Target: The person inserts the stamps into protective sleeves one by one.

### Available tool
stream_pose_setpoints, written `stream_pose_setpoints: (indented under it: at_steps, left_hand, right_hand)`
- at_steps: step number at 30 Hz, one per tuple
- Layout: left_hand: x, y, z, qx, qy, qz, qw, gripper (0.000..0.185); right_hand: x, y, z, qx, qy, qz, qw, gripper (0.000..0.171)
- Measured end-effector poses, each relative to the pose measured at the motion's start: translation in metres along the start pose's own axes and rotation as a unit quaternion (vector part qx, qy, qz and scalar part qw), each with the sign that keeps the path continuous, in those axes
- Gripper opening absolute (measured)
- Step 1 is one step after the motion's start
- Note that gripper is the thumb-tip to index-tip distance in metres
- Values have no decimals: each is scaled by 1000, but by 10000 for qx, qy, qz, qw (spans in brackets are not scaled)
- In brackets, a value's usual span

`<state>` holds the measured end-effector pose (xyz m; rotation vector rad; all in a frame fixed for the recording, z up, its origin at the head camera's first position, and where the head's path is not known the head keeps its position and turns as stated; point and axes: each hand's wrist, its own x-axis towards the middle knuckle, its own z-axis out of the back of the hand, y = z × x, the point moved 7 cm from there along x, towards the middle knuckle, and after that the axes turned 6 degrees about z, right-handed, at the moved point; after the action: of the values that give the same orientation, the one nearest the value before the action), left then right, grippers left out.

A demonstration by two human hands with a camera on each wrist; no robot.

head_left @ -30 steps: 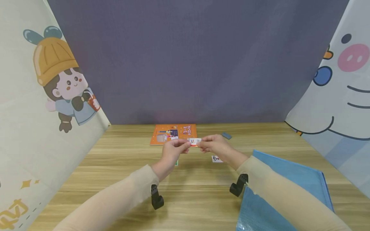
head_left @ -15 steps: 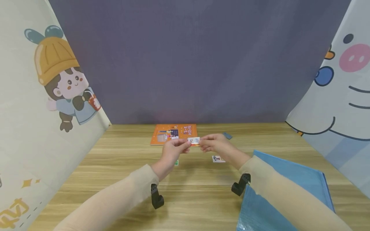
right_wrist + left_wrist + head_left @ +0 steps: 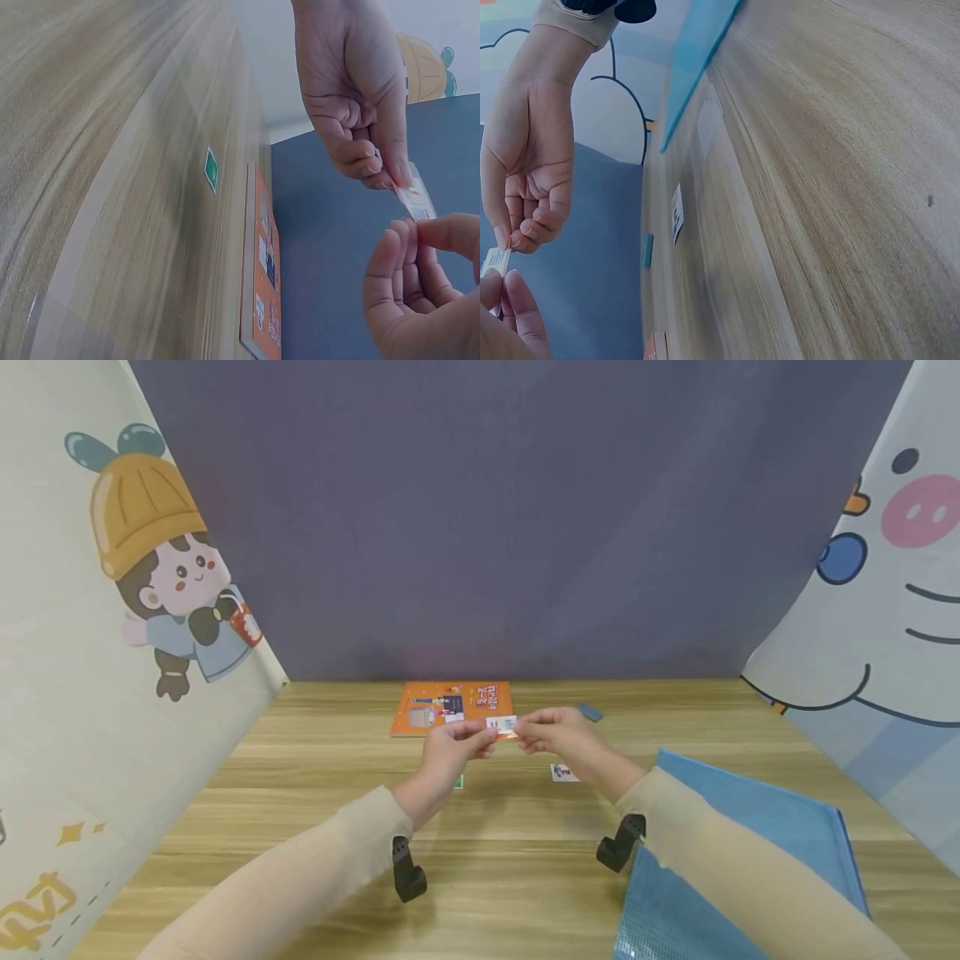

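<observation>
A small white card with red print (image 3: 502,725) hangs above the wooden table (image 3: 525,827), pinched at both ends. My left hand (image 3: 486,740) pinches its left end between thumb and fingers. My right hand (image 3: 525,735) pinches the right end. In the right wrist view the card (image 3: 416,196) slants between the left hand (image 3: 390,176) above and the right hand (image 3: 412,232) below. The left wrist view shows the card's edge (image 3: 495,262) between the right hand (image 3: 510,241) and the left hand (image 3: 499,289).
An orange booklet (image 3: 452,707) lies behind the hands. A small printed card (image 3: 561,772) lies under the right hand, and a green card (image 3: 458,782) peeks out under the left hand. A grey-blue piece (image 3: 589,712) lies far right. A blue mesh pouch (image 3: 750,852) covers the near right.
Both hands keep pinching the card at the same spot above the table; nothing else has visibly moved.
</observation>
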<state>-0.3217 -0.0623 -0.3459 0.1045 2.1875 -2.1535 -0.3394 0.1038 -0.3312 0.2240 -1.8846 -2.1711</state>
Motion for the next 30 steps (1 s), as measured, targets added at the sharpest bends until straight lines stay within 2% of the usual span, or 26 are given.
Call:
stream_pose_setpoints:
  at_steps: [11,19,22,27,30]
  left_hand:
    - [-1,-2,-3,-146,14,117,9998,26]
    - [-3,-2,-3,-103,43,123,9999,24]
    - [-3,-2,-3,-123,28,128,9998,25]
    - [-2,-2,-3,-146,122,116,9998,23]
    - [-2,-1,-4,-133,227,113,9996,22]
  right_hand:
    - [-2,1,-2,209,-277,7,9994,25]
    - [-1,0,-5,300,-250,72,9992,27]
    - [0,-2,-5,363,-74,13,9993,29]
    - [2,-2,-5,322,597,91,9977,31]
    - [3,-2,-4,275,823,154,9961,32]
